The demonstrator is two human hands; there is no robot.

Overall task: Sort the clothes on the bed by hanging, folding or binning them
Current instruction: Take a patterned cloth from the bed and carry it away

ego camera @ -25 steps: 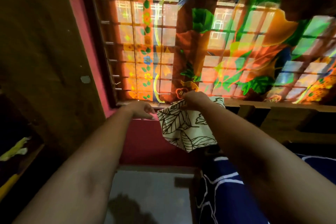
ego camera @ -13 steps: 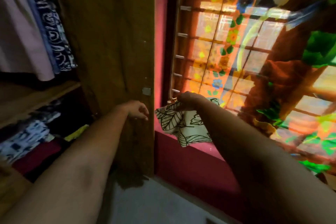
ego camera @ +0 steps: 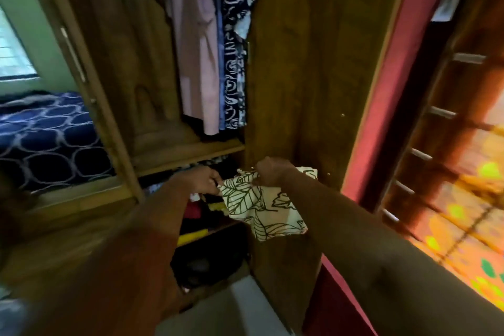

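Observation:
A folded cream cloth with a dark leaf print (ego camera: 261,207) hangs in front of an open wooden wardrobe (ego camera: 300,84). My right hand (ego camera: 270,172) grips its top edge. My left hand (ego camera: 201,180) pinches its left corner, just in front of the lower shelves. Those shelves hold folded clothes (ego camera: 199,210) in red, black and yellow. Above them, a mauve garment (ego camera: 196,57) and a navy patterned one (ego camera: 234,68) hang inside the wardrobe.
The wardrobe's open door (ego camera: 90,95) stands at the left; its mirror shows a bed with a blue patterned sheet (ego camera: 46,133). A red wall strip (ego camera: 381,95) and a barred window with a bright floral curtain (ego camera: 458,172) are at the right. Grey floor (ego camera: 231,314) lies below.
My view has swung left from the window to the open wardrobe. The cloth has come along in my right hand, and my left hand, empty before, now pinches its corner.

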